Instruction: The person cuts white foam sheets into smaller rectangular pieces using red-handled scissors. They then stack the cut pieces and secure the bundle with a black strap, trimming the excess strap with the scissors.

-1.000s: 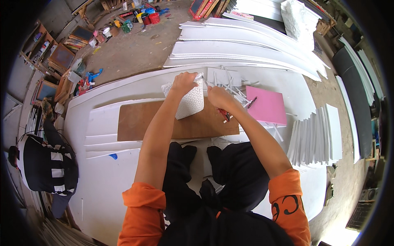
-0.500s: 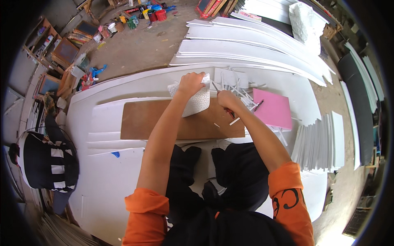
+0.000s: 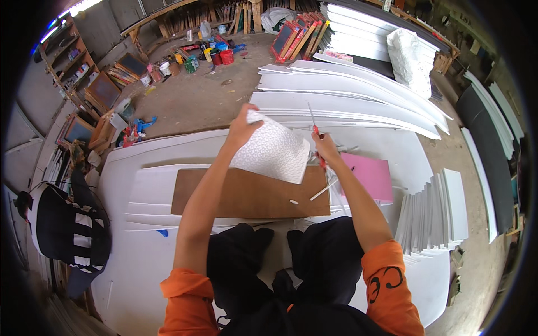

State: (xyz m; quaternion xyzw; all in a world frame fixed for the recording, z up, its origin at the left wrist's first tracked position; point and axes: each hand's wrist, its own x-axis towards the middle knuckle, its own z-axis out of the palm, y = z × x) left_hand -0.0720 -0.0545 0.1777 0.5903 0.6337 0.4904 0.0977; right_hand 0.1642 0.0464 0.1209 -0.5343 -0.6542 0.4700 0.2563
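Observation:
My left hand (image 3: 242, 133) grips a white foam sheet (image 3: 274, 148) with a bumpy, patterned face by its upper left corner. The sheet is tilted and slightly curved, raised over a brown board (image 3: 241, 196). My right hand (image 3: 327, 150) is closed round red-handled scissors (image 3: 317, 133), just right of the sheet and apart from it. A thin metal blade points up and away; part of the handles is hidden by the fingers. Thin white offcut strips (image 3: 324, 190) lie at the board's right end. Beside them is a pink sheet or pad (image 3: 370, 176), partly covered by my right forearm.
Long white sheets (image 3: 347, 106) are stacked beyond the work surface. To the right stands a row of white strips (image 3: 431, 213). A black and white bag (image 3: 67, 227) sits at the left. Paint pots (image 3: 216, 56) and wooden frames (image 3: 300, 36) stand on the far floor.
The scissors have moved away from the foam sheet, up and to the right. My left hand has turned the sheet so more of its face shows. The head view has tilted up.

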